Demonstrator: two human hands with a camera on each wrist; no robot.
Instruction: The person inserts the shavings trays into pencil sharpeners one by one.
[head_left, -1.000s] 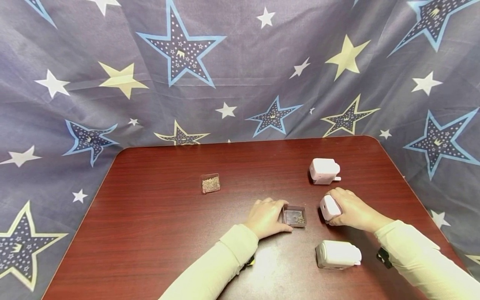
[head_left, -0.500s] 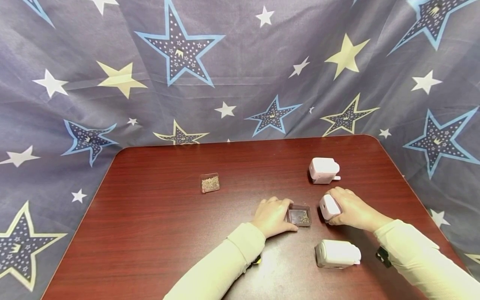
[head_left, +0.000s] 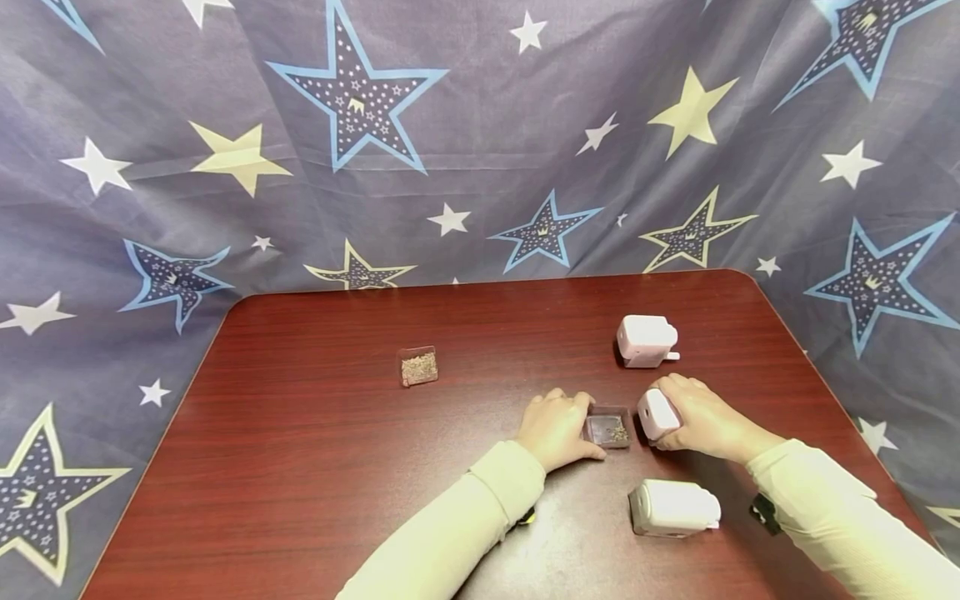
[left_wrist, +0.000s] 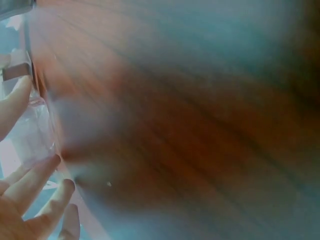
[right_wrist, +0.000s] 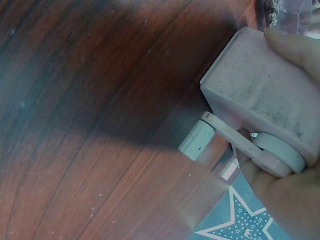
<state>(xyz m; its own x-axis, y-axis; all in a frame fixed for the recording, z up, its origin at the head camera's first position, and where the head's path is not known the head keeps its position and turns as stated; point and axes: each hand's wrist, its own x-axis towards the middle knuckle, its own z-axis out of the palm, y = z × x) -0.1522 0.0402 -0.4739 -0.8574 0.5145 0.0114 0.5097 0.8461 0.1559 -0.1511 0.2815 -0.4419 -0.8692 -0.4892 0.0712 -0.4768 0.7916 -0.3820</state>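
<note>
My left hand [head_left: 553, 429] holds a small clear shavings drawer [head_left: 606, 428] by its sides, thumb and fingers on either side, low at the table. A little debris lies in the drawer's right part. Just right of it, my right hand [head_left: 701, 417] grips a pale pink crank pencil sharpener [head_left: 657, 414]. The drawer and sharpener are very close; whether they touch I cannot tell. In the right wrist view, the sharpener body [right_wrist: 260, 80] is smudged grey and its crank handle [right_wrist: 197, 140] sticks out. The drawer [left_wrist: 32, 130] shows between the fingers in the left wrist view.
Another pink sharpener [head_left: 647, 341] stands behind my right hand, and a whitish one [head_left: 675, 507] in front of it. A clear drawer with shavings [head_left: 418, 367] lies farther left on the reddish-brown table [head_left: 300, 467]. Star-patterned cloth [head_left: 465, 167] hangs behind.
My left hand has slid the drawer to the right, up close to the held sharpener. The right hand and its sharpener have stayed in place.
</note>
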